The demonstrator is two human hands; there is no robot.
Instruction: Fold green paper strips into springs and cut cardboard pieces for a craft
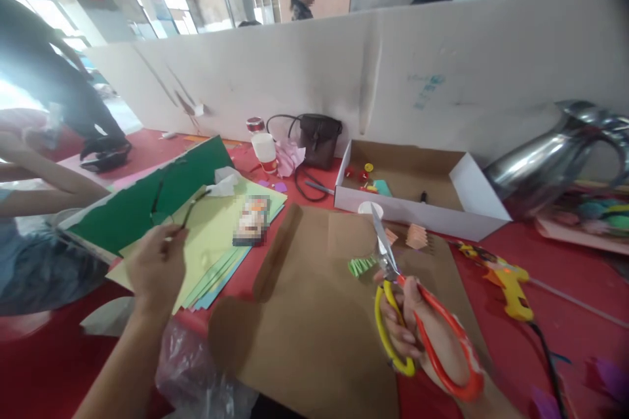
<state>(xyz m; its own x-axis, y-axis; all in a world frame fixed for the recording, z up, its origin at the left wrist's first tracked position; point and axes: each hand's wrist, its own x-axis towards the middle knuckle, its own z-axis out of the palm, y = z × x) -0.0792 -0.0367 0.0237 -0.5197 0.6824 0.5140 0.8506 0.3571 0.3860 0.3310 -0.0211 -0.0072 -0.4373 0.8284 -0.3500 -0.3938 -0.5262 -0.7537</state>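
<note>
My right hand grips scissors with one yellow and one red handle, blades pointing away over a brown cardboard sheet. My left hand reaches over a stack of yellow, green and blue paper sheets and pinches a thin dark strip above them. Small folded paper pieces, one green and one orange, lie on the cardboard near the blade tips.
An open white cardboard box holds small parts. A yellow glue gun lies right, a steel jug behind it. A brown bag, a white cup, a green board and clear plastic surround. Another person's arm rests left.
</note>
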